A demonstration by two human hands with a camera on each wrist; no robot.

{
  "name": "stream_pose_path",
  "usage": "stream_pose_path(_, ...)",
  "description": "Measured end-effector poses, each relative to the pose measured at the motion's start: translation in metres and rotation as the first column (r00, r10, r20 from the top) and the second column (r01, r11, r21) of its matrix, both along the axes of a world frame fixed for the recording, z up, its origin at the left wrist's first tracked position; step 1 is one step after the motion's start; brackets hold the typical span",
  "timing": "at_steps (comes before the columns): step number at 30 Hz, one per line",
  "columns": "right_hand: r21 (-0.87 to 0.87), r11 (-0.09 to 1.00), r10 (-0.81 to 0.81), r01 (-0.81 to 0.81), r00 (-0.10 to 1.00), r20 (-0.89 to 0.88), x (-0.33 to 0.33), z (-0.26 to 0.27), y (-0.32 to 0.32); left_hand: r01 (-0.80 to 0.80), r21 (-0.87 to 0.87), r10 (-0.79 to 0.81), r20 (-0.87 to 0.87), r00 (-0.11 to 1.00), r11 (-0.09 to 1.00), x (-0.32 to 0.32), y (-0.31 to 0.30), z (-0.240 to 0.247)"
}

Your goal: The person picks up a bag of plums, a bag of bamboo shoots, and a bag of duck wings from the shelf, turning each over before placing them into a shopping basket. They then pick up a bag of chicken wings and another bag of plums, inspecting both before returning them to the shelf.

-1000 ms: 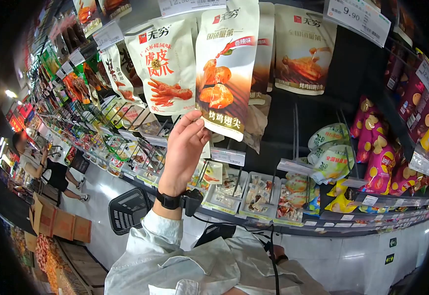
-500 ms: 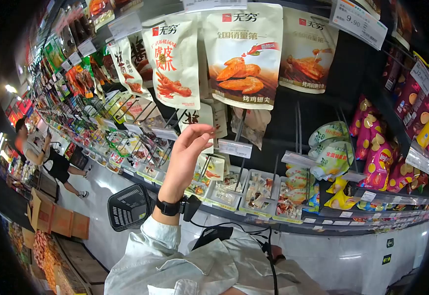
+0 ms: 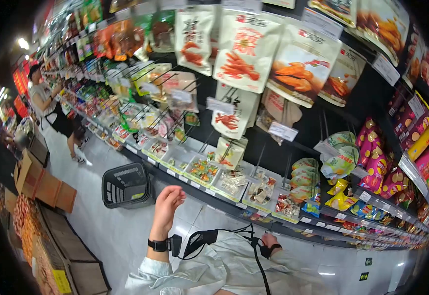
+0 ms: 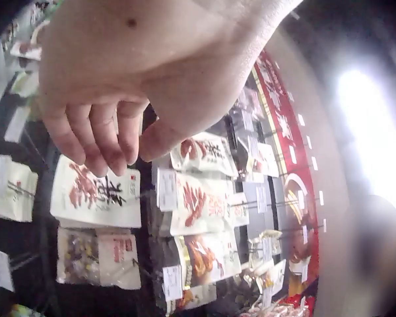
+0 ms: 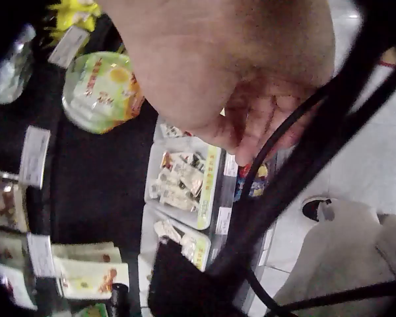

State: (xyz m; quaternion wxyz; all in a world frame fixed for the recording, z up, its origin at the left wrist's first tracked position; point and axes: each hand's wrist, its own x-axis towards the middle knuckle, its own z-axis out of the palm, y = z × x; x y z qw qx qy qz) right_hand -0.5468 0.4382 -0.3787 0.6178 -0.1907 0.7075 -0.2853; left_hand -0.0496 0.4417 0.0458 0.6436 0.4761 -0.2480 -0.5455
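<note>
My left hand (image 3: 168, 206) is raised in front of the snack shelf, fingers loosely bent, with nothing in it. In the left wrist view, pouches hang behind its fingers (image 4: 105, 142). My right hand (image 3: 269, 240) hangs low at my side beside a black cable (image 5: 297, 112), its fingers partly curled and no item showing in them. Above the left hand hang a white chicken-wing pouch (image 3: 295, 69) and a chicken-feet pouch (image 3: 243, 54). Trays of small wrapped snacks (image 3: 202, 168) line the shelf's lower edge near both hands.
A black shopping basket (image 3: 126, 184) stands on the floor at left. Cardboard boxes (image 3: 42, 184) lie beyond it, and a person (image 3: 52, 105) stands farther down the aisle. Metal hooks with price tags (image 3: 283, 131) jut from the rack. Pink chip bags (image 3: 374, 162) fill the right side.
My left hand let go of the chicken-wing pouch, which hangs on the rack, and has dropped down and away from it. The head view has shifted, and my right hand has come into clearer view.
</note>
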Motion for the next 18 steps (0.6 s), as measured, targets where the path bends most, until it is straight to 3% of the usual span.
stream_pose_path(3, 0.106, 0.994, 0.014, -0.011, 1.0, -0.025, 0.038, 0.041, -0.027, -0.202, 0.087, 0.205, -0.025, 0.979, 0.976, 0.043, 0.077, -0.028)
stream_pose_path(6, 0.033, 0.874, 0.483, -0.485, 0.857, -0.181, 0.057, 0.016, -0.048, -0.43, 0.152, 0.447, -0.099, 0.889, 0.89, 0.071, 0.154, -0.055)
stream_pose_path(7, 0.024, 0.823, 0.561, -0.568, 0.805, -0.192, 0.065, 0.007, -0.056, -0.493, 0.159, 0.514, -0.144, 0.846, 0.855, 0.079, 0.179, -0.067)
stream_pose_path(9, 0.029, 0.837, 0.547, -0.547, 0.836, -0.025, 0.111, 0.061, -0.055, -0.615, 0.187, 0.642, -0.216, 0.735, 0.766, 0.083, 0.223, -0.073)
stream_pose_path(12, 0.082, 0.815, 0.58, -0.574, 0.807, -0.116, 0.186, 0.119, -0.045, -0.691, 0.209, 0.72, -0.271, 0.639, 0.692, 0.085, 0.268, -0.08)
stream_pose_path(13, 0.022, 0.685, 0.722, -0.728, 0.675, -0.151, 0.192, 0.105, -0.053, -0.709, 0.239, 0.747, -0.266, 0.609, 0.663, 0.088, 0.275, -0.081)
stream_pose_path(16, -0.028, 0.573, 0.81, -0.819, 0.571, -0.135, 0.232, 0.095, -0.056, -0.731, 0.281, 0.782, -0.27, 0.562, 0.622, 0.093, 0.292, -0.089)
stream_pose_path(18, -0.01, 0.532, 0.822, -0.846, 0.52, -0.231, 0.258, 0.089, -0.059, -0.745, 0.27, 0.791, -0.27, 0.549, 0.61, 0.102, 0.298, -0.092)
